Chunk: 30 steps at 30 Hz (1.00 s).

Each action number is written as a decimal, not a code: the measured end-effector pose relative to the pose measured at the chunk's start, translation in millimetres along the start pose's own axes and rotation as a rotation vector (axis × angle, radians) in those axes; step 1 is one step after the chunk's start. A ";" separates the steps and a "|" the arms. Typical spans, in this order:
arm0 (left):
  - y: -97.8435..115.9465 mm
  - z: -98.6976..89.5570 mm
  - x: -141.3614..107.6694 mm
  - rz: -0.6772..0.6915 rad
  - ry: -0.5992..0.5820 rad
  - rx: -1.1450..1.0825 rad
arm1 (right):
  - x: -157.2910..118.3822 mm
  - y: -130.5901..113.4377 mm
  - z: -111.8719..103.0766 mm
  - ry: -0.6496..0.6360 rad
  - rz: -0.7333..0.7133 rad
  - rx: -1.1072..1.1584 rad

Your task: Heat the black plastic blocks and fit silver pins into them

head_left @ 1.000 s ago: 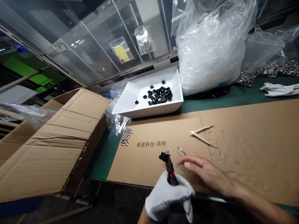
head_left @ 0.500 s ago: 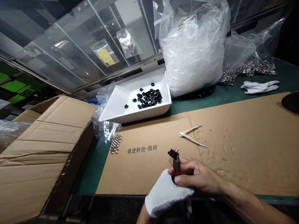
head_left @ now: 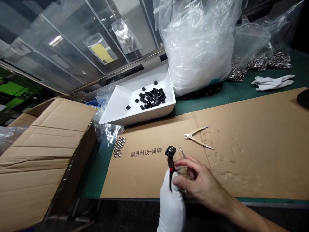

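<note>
Green tabletop (head_left: 202, 104) carries cardboard (head_left: 253, 129) stretching right. Near the front edge, my gloved left hand (head_left: 171, 203) has its fingers clamped on black pliers (head_left: 171, 165), long axis front-to-back, nose toward the far edge, under a black piece (head_left: 170, 151). I can't tell whether my right hand (head_left: 202, 183), alongside, grips anything.

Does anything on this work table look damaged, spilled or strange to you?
Nothing looks spilled. The cardboard sheet is dented and scuffed near the open cutters. Also, only the left hand is gloved; the right hand is bare, an odd mismatch.
</note>
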<state>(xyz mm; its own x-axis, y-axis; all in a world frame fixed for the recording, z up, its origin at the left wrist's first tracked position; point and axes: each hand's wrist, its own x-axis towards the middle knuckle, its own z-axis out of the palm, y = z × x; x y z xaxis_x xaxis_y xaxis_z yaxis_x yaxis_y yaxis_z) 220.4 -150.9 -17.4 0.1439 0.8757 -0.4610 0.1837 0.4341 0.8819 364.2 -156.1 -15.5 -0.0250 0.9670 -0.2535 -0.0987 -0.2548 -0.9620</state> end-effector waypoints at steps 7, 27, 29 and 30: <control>-38.8 -13.4 -37.4 -0.285 -0.069 -0.324 | -25.8 27.2 -47.2 0.137 0.024 -0.131; -101.1 -33.4 -44.0 -0.301 -0.247 -0.280 | -25.7 -2.3 -30.2 -0.260 -0.292 -0.708; -102.7 -34.3 -43.9 -0.295 -0.257 -0.264 | -26.7 -3.7 -29.7 -0.267 -0.299 -0.733; -103.2 -34.9 -43.7 -0.288 -0.258 -0.251 | -26.6 -4.7 -29.6 -0.272 -0.304 -0.739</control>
<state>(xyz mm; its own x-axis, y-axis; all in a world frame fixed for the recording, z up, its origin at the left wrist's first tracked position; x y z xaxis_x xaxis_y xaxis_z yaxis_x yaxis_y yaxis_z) 161.2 -226.6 -84.8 0.3649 0.6444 -0.6720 0.0152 0.7176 0.6963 394.7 -180.6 -7.2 -0.3509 0.9359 -0.0310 0.5341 0.1728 -0.8276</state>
